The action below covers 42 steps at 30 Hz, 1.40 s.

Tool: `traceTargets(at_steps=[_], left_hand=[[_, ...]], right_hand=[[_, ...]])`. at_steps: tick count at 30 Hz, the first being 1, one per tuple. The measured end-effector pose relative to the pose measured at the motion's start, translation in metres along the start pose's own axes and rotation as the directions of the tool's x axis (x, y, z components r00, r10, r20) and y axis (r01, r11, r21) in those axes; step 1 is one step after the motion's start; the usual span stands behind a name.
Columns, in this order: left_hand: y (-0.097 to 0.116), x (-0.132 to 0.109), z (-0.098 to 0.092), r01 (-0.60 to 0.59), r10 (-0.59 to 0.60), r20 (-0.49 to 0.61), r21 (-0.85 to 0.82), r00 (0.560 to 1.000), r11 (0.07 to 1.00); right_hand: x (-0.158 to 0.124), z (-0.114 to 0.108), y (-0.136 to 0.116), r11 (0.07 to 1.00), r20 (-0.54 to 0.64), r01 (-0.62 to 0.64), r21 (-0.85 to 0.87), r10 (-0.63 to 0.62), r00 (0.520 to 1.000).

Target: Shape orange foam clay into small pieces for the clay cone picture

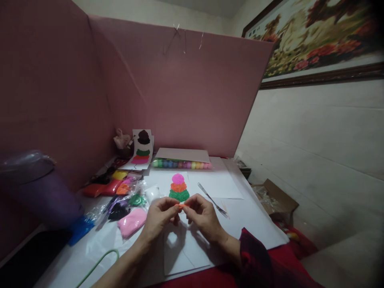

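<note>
A small piece of orange modelling clay [181, 207] is pinched between the fingertips of both hands. My left hand [164, 213] grips it from one side and my right hand [200, 214] from the other, fingers closed. Just beyond them, a clay picture lies on white paper: a pink ball shape [178, 179], an orange band [178, 187] and a green band [179, 195], all rough in texture. My hands hide the part of the paper below the green. A fork [213, 201] rests on the paper to the right of my right hand.
Bags of coloured clay [132, 222] crowd the left side. A card with stacked coloured shapes [142, 150] leans behind them. At the back lies a pack of coloured clay [181, 164]. A purple container [42, 192] stands far left, a cardboard box [277, 200] right.
</note>
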<state>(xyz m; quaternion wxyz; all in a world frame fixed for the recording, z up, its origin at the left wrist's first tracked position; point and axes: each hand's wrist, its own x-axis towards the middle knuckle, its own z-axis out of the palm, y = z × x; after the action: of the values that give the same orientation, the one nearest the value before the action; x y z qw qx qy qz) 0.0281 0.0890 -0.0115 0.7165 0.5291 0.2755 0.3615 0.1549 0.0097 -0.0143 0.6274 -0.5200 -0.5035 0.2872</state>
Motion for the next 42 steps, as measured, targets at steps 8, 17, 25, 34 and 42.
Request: traceTargets(at_steps=[8,17,25,34,42], left_hand=[[0.005,-0.002,-0.001,0.016,-0.020,-0.065,-0.066,0.998,0.998],[0.000,-0.002,-0.001,0.031,-0.043,0.145,0.081,0.988,0.996],[-0.005,0.000,0.000,0.048,-0.053,0.116,0.045,0.992,0.998],[-0.001,-0.001,-0.001,0.080,-0.073,0.159,-0.035,0.985,0.996],[-0.003,0.000,-0.002,0.038,-0.037,0.060,-0.026,0.998,0.999]], right_hand=[[0.009,-0.001,0.009,0.962,-0.061,-0.091,0.258,0.110,0.992],[-0.001,0.001,-0.001,0.999,0.040,-0.033,0.041,0.031,0.999],[-0.003,-0.002,-0.001,0.990,0.042,0.064,-0.128,-0.059,0.997],[-0.006,-0.002,-0.002,0.959,0.055,0.152,-0.238,-0.143,0.988],[-0.002,-0.001,0.001,0.995,0.019,0.045,-0.093,-0.043,0.999]])
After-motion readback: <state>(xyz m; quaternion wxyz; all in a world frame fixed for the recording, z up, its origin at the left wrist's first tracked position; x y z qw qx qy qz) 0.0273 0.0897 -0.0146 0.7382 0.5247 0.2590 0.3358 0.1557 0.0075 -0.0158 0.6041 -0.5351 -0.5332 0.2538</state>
